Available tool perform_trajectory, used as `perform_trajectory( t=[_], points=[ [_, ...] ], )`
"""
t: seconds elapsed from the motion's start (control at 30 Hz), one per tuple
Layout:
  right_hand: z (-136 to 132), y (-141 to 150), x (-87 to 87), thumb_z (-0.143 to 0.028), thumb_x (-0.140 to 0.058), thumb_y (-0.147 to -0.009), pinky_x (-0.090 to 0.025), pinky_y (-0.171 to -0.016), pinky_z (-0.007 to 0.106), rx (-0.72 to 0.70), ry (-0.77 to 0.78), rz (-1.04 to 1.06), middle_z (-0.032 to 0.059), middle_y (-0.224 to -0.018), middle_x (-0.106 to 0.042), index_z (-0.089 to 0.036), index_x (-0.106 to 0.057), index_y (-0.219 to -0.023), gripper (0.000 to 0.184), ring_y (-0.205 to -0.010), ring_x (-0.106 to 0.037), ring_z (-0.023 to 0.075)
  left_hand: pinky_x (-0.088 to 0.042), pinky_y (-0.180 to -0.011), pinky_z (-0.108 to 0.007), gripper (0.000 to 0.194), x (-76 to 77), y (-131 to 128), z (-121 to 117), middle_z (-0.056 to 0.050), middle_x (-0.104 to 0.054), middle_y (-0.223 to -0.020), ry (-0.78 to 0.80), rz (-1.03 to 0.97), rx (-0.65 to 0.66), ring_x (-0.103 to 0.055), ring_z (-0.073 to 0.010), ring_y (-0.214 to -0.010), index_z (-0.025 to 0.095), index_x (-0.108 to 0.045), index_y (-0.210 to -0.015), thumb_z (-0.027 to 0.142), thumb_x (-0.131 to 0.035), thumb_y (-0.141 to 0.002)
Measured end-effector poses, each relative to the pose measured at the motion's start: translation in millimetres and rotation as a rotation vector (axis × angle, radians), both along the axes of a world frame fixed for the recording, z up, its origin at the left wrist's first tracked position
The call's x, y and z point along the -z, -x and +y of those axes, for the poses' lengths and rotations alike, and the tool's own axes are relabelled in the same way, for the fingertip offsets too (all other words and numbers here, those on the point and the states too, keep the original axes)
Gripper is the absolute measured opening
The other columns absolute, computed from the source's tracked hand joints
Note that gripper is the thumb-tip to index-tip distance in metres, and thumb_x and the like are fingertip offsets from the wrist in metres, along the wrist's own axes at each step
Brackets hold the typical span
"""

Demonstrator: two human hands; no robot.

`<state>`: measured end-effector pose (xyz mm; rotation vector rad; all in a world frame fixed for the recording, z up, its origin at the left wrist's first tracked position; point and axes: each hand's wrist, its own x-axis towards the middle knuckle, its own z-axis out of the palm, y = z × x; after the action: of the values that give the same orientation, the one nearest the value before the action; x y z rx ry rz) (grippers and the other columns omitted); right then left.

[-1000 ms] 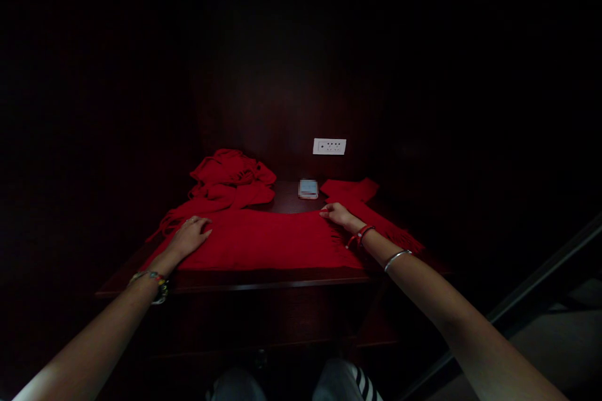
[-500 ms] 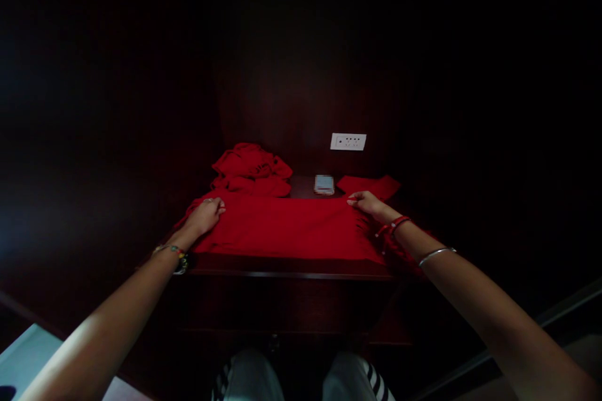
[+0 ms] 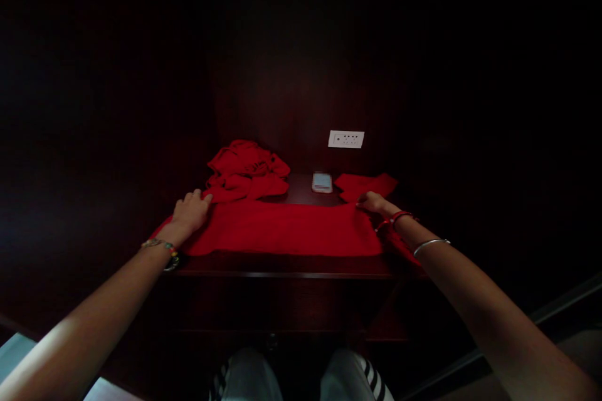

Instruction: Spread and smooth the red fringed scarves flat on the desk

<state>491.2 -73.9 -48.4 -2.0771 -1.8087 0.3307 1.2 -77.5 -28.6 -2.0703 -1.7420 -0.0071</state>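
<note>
A red cloth (image 3: 286,229) lies spread flat across a dark wooden table (image 3: 282,266). My left hand (image 3: 190,213) rests on its far left corner with the fingers curled over the edge. At the far right corner my right hand (image 3: 372,202) pinches the cloth's edge. Both wrists wear bracelets.
A crumpled heap of red cloth (image 3: 247,169) sits at the back left. A folded red cloth (image 3: 364,185) lies at the back right, with a phone (image 3: 322,182) between them. A white wall socket (image 3: 346,138) is on the dark panel behind. My knees show below the table.
The far edge of the red cloth has come nearer to me, so the spread piece is narrower. Both hands stayed at its far corners.
</note>
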Motion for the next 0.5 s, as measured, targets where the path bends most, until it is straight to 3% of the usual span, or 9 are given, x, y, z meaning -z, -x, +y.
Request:
perform_trajectory(
  t=[0.17, 0.27, 0.4, 0.5],
  points=[
    [-4, -2, 7.6, -0.029, -0.058, -0.071, -0.038, -0.052, 0.022, 0.047, 0.066, 0.038, 0.0052, -0.064, -0.06, -0.012, -0.061, -0.068, 0.018, -0.057, -0.053, 0.0131, -0.034, -0.091, -0.038, 0.04, 5.1, -66, -14, -0.011, -0.036, -0.127, 0.03, -0.198, 0.418, -0.036, -0.0241, -0.114, 0.019, -0.041, -0.119, 0.037, -0.031, -0.085],
    [-14, -11, 4.9, -0.036, -0.062, -0.067, -0.041, -0.051, 0.023, 0.029, 0.19, 0.272, 0.0072, -0.07, -0.062, -0.011, -0.059, -0.071, 0.026, -0.057, -0.054, 0.0133, -0.028, -0.096, -0.037, 0.045, 8.0, -107, -17, -0.008, -0.031, -0.133, 0.133, -0.236, 0.613, -0.027, -0.0226, -0.122, 0.021, -0.039, -0.122, 0.045, -0.028, -0.085],
    [-32, -19, 0.2, -0.031, -0.073, -0.054, -0.046, -0.06, 0.024, -0.016, 0.232, 0.662, 0.0072, -0.085, -0.062, -0.014, -0.056, -0.083, 0.037, -0.069, -0.057, 0.0142, -0.028, -0.095, -0.041, 0.051, 13.9, -155, -5, -0.011, -0.026, -0.137, 0.271, -0.247, 0.684, -0.021, -0.0244, -0.125, 0.021, -0.036, -0.125, 0.049, -0.028, -0.083],
    [-41, -15, -0.1, -0.029, -0.074, -0.051, -0.046, -0.062, 0.024, -0.024, 0.171, 0.762, 0.005, -0.086, -0.061, -0.015, -0.054, -0.087, 0.044, -0.07, -0.056, 0.0126, -0.026, -0.095, -0.043, 0.053, 20.6, -189, 15, -0.013, -0.025, -0.137, 0.375, -0.25, 0.657, -0.02, -0.026, -0.125, 0.017, -0.035, -0.126, 0.048, -0.03, -0.083]
  ],
)
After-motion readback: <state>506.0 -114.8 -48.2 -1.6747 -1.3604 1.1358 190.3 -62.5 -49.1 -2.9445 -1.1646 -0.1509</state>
